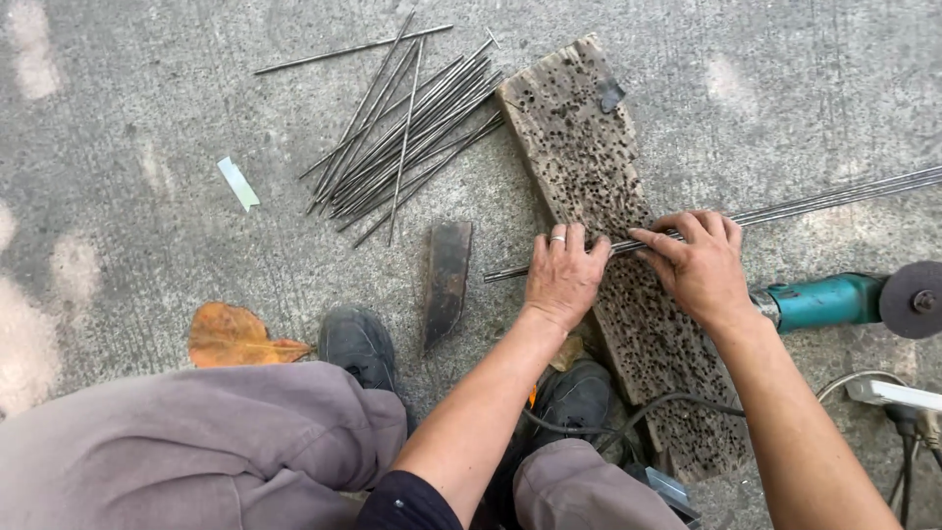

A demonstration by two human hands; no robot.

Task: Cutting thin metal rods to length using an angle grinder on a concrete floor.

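A bundle of long thin steel rods (814, 203) lies across a pitted wooden board (589, 167) on the concrete ground. My left hand (561, 277) rests flat on the rods at the board's left edge, a ring on one finger. My right hand (699, 263) pinches the same rods just to the right, fingers bent over them. The rod ends stick out to the left of the board, near my left hand.
A pile of short cut rods (407, 132) lies at the upper middle. A teal angle grinder (844, 299) with its disc sits at the right, cables and a power strip (898, 395) below it. A dark metal bar (446, 280), a dry leaf (235, 337) and my shoes are nearby.
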